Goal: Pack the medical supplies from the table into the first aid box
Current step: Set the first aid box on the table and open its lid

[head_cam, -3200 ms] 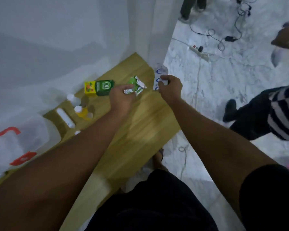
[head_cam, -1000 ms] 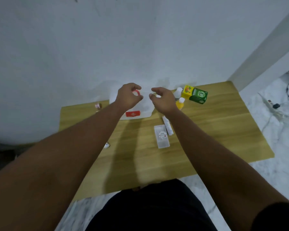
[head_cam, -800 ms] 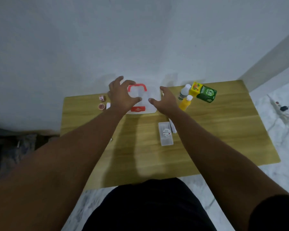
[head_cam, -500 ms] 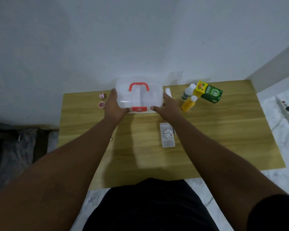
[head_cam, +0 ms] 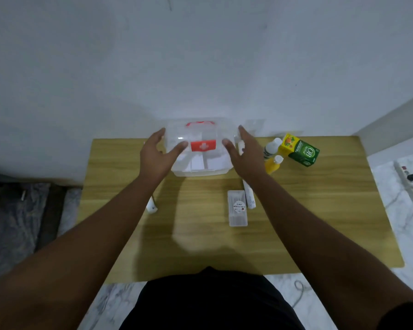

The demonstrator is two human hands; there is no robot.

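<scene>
Head view: first aid box (head_cam: 200, 160) between open hands (head_cam: 156, 156).

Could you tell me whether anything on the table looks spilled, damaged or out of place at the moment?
Nothing stands out. The first aid box sits at the table's far edge with its lid tilted up between the left hand and right hand. The bottles and green carton show no spill.

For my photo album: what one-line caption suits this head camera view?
Both hands open the clear first aid box; bottles and carton wait beside it.
</scene>
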